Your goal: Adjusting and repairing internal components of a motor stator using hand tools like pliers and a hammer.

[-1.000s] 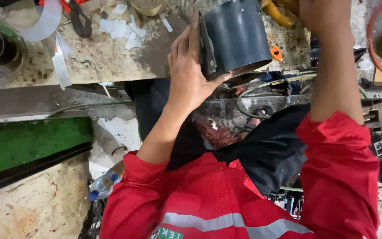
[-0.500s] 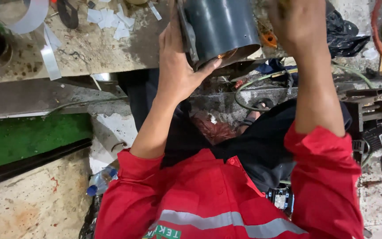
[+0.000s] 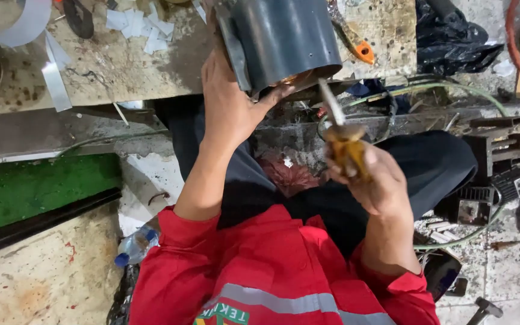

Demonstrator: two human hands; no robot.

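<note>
While the left hand [image 3: 230, 102] grips the side of a dark grey pipe section [image 3: 281, 42], thumb hooked under its lower rim, the pipe rests at the edge of the stained bench [image 3: 109, 66]. A thin metal strip [image 3: 234, 51] lies pressed against the pipe under the fingers. The right hand [image 3: 371, 180] is closed around the yellowed handle of a screwdriver [image 3: 339, 126], whose shaft points up toward the pipe's open mouth. White paper scraps [image 3: 142, 27] litter the bench, and a plastic bottle [image 3: 135, 245] lies on the floor.
</note>
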